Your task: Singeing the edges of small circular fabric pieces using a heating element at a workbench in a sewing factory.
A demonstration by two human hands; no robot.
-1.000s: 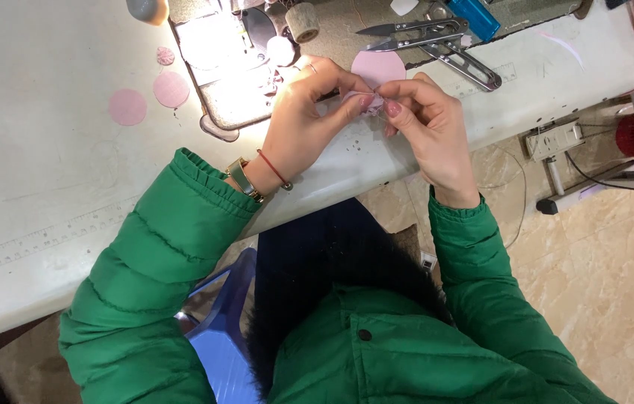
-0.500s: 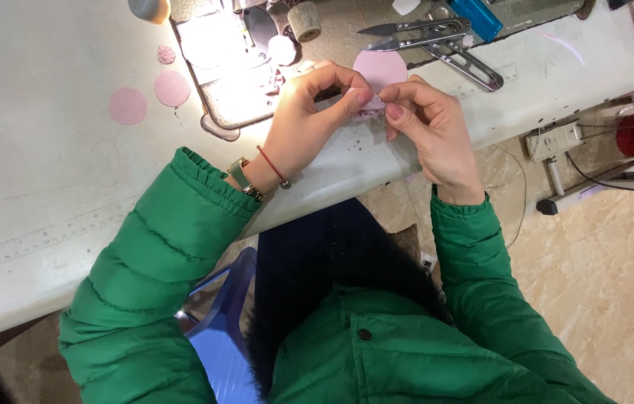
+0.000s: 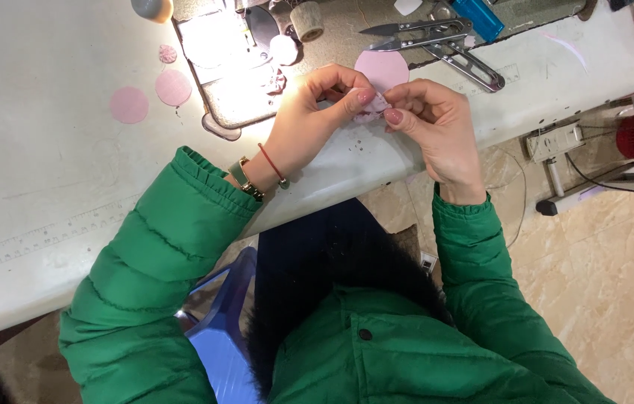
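Observation:
My left hand (image 3: 315, 114) and my right hand (image 3: 436, 123) meet above the front edge of a white sewing table (image 3: 47, 194). Between their fingertips they pinch a small gathered piece of pink fabric (image 3: 374, 109). Just behind it a flat pink fabric circle (image 3: 383, 67) lies on the table. Both arms are in green padded sleeves. The left wrist wears a watch and a red cord.
A brightly lit metal needle plate (image 3: 227, 52) sits left of the hands. Two pink circles (image 3: 173, 87) (image 3: 129, 104) and a small gathered pink piece (image 3: 167, 53) lie further left. Thread snips (image 3: 414, 30), tweezers (image 3: 470, 63) and a blue object (image 3: 479, 16) lie behind. A blue stool (image 3: 223, 337) is below.
The hands stay together at the table edge. The fingers have shifted slightly on the pink piece.

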